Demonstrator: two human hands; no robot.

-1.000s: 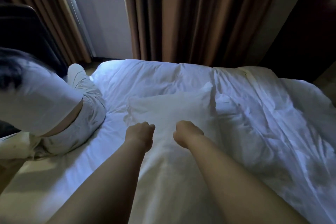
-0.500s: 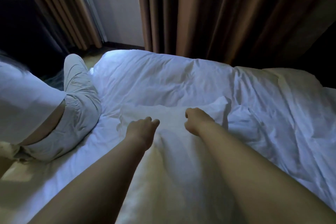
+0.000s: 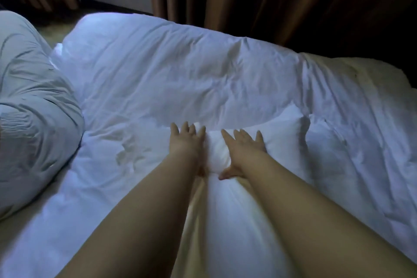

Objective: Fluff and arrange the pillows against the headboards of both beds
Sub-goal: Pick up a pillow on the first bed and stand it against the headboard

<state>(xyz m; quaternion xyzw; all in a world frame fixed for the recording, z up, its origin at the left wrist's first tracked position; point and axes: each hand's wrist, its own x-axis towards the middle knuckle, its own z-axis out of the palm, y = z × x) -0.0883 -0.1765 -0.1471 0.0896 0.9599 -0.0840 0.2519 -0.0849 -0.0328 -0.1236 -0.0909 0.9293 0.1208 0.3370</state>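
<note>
Flatly, left hand [image 3: 187, 141] and right hand [image 3: 244, 150] (fingers spread) rest — pillow [image 3: 284, 135] beneath.

Both bare arms reach from the near edge toward the far centre, converging slightly. The left forearm [image 3: 144, 205] ends in the left hand [image 3: 186, 142], palm down, fingers straight and slightly spread. The right forearm [image 3: 304, 198] ends in the right hand [image 3: 242, 151], palm down, fingers splayed, thumb [image 3: 225, 175] stretched leftward. The hands lie just beside each other, not touching.
</note>
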